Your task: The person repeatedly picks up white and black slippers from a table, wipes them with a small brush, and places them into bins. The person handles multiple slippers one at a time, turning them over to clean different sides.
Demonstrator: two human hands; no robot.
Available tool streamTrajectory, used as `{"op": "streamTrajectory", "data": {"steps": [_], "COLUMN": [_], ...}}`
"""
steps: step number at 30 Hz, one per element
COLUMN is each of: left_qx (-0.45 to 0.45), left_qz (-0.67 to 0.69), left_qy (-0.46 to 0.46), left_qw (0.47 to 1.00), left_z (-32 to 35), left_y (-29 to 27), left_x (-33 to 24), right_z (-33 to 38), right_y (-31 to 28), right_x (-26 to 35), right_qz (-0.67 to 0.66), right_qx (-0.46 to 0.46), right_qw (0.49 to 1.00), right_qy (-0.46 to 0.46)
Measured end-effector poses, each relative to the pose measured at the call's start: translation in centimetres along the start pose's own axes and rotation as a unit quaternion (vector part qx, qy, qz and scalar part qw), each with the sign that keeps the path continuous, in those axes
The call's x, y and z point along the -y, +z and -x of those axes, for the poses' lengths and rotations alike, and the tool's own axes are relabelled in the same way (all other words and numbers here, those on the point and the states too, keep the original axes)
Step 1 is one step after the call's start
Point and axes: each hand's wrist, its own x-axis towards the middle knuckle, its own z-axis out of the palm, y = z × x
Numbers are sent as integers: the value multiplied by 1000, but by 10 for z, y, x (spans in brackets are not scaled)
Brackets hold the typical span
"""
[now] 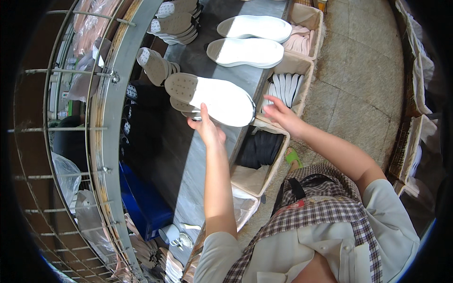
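My left hand [207,129] grips a white shoe sole [226,101] near its middle, thumb on top and fingers beneath. One end of the sole is dotted and lies in shadow. A second piece [180,105] shows partly under that end; its kind is hard to tell. At the other end a dark rim runs along the edge. Just right of the sole, my right hand [285,118] hangs open with fingers apart and nothing in it, above the edge of a lined bin [306,82] of white and dark pieces.
Two white soles [255,27] lie on the grey table [188,188] beyond my hands. Stacked soles [174,26] stand along its far left. Nearer me are a bin of black pieces [259,148], a blue box [141,203] and a cup [169,233]. A metal wire guard [106,127] curves along the left.
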Motion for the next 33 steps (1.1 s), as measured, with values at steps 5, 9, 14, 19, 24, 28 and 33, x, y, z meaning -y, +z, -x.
{"op": "streamTrajectory", "data": {"steps": [5, 9, 14, 19, 24, 28, 33], "left_qx": [30, 102, 187, 254, 238, 274, 294], "left_qz": [-2, 26, 159, 186, 150, 161, 141], "left_qy": [1, 5, -135, -166, -260, -365, -456], "left_qw": [1000, 994, 960, 934, 924, 875, 828], "left_z": [-10, -16, 17, 81, 139, 175, 208], "left_y": [5, -2, -13, 1, 22, 45, 65], "left_x": [4, 0, -22, -25, -27, -13, 10], "right_z": [-43, -34, -9, 30, 99, 147, 189], "right_y": [42, 58, 61, 63, 34, 3, -31], "right_x": [29, 37, 55, 72, 101, 113, 110], "right_qz": [-135, -221, -220, -265, -304, -340, -338], "right_qx": [-3, -30, 26, 39, 12, -26, -100], "right_qw": [990, 971, 972, 963, 951, 929, 917], "right_qy": [33, 81, 76, 40, 59, 141, 185]}}
